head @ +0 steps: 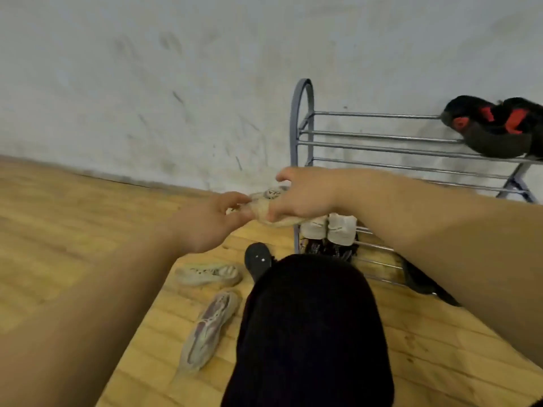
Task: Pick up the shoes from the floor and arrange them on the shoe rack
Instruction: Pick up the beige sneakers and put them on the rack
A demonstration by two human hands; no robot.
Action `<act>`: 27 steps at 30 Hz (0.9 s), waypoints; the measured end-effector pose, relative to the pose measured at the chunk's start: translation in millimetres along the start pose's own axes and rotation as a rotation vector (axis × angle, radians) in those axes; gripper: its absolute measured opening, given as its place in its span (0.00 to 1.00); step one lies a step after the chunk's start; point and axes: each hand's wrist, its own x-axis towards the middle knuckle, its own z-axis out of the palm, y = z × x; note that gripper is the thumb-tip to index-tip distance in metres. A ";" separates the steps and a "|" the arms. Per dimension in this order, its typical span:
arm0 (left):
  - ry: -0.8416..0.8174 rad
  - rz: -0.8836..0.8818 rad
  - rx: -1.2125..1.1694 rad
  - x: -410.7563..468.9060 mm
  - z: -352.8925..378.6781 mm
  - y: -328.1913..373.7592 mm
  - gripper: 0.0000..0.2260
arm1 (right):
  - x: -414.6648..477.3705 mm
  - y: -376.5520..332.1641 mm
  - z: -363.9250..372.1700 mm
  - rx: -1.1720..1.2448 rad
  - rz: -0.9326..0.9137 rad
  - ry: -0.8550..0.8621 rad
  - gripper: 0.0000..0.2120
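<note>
A beige sneaker is held in the air just left of the metal shoe rack. My left hand pinches its near end and my right hand grips it from above, hiding most of it. On the wooden floor lie a matching beige sneaker and a beige-and-purple sneaker. A black shoe sits beside my knee. A white pair rests on a lower rack shelf, with dark shoes under it. Black-and-red shoes sit on the top shelf.
A scuffed white wall runs behind the rack. My knee in dark trousers fills the lower middle. Bare wooden floor stretches to the left. The left part of the top shelf bars holds nothing.
</note>
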 end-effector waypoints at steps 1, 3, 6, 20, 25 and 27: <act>0.033 -0.053 -0.043 -11.4 -0.5 -25.7 0.25 | 8.9 -26.5 8.6 -0.094 -0.055 -0.022 0.44; 0.051 -0.171 -0.143 -35.4 5.7 -75.3 0.24 | 26.3 -75.1 34.4 -0.222 -0.163 -0.085 0.36; 0.036 -0.307 -0.268 -65.8 28.1 -131.7 0.22 | 50.5 -113.0 88.6 -0.364 -0.230 -0.204 0.31; -0.060 -0.705 -0.280 -80.4 169.3 -283.6 0.38 | 124.7 -68.4 180.1 -0.498 -0.128 -0.474 0.52; -0.104 -0.723 -0.122 -44.7 208.0 -318.5 0.46 | 151.3 -54.4 185.2 -0.501 -0.130 -0.462 0.51; -0.127 -0.728 -0.040 -26.4 223.4 -330.9 0.49 | 161.1 -43.1 183.7 -0.477 -0.096 -0.452 0.49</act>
